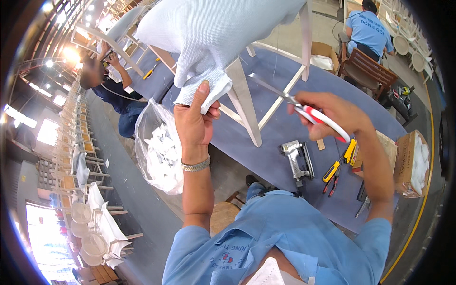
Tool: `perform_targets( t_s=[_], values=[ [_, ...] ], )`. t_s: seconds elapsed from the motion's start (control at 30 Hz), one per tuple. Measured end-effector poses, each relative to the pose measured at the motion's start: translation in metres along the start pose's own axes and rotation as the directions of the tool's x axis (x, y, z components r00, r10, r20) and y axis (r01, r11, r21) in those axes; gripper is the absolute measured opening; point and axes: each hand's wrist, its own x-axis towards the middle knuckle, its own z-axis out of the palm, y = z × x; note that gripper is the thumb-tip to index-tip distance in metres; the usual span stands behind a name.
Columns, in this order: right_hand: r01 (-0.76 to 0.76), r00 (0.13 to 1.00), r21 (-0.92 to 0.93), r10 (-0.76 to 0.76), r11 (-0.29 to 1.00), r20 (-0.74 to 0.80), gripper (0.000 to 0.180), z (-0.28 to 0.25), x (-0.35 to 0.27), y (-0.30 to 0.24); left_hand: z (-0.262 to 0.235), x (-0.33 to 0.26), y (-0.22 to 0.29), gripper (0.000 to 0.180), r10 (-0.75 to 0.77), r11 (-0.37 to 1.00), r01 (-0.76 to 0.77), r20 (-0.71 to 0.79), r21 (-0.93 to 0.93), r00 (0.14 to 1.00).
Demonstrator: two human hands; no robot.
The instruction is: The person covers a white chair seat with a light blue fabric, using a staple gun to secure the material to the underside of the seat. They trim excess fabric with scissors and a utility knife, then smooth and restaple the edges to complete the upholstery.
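Note:
My left hand (195, 124) pinches a loose flap of white woven fabric (207, 87), thumb on top. The flap hangs from the corner of a chair seat covered in the same cloth (223, 33). The chair's pale wooden frame (244, 102) rests tilted on the blue-grey work table (266, 161). To the right, my right hand (332, 114) is closed round the red and white handles of a pair of scissors (313, 115). Their long blades point up and left toward the chair leg, apart from the fabric.
A metal staple gun (297, 161), a yellow screwdriver (331, 172), pliers (334, 185) and a yellow cutter (349, 151) lie at right. A clear bag of white scraps (161, 147) hangs left. Co-workers (121, 90) sit left and far right. A cardboard box (412, 164) stands right.

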Motion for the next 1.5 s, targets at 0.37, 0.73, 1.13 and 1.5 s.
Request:
perform_targets(
  t_s=[0.37, 0.73, 1.13, 1.5],
  values=[
    [-0.335, 0.927, -0.182, 0.358, 0.924, 0.110, 0.066, -0.022, 0.056, -0.060, 0.003, 0.000, 0.009, 0.022, 0.003, 1.000, -0.004, 0.019, 0.007, 1.000],
    [-0.180, 0.983, -0.252, 0.179, 0.951, -0.029, 0.065, -0.010, 0.067, -0.060, 0.010, -0.008, -0.001, 0.021, -0.031, 0.999, 0.030, -0.036, -0.016, 0.999],
    [0.211, 0.970, 0.589, -0.096, 0.780, -0.221, 0.038, 0.102, 0.049, 0.018, -0.009, -0.012, 0.049, 0.028, 0.090, 0.911, -0.094, 0.028, 0.403, 0.996],
    [0.403, 0.908, 0.639, -0.200, 0.655, -0.367, 0.048, 0.127, 0.120, 0.029, 0.010, -0.029, 0.050, 0.027, 0.166, 0.776, -0.206, 0.122, 0.596, 0.978]
  ],
)
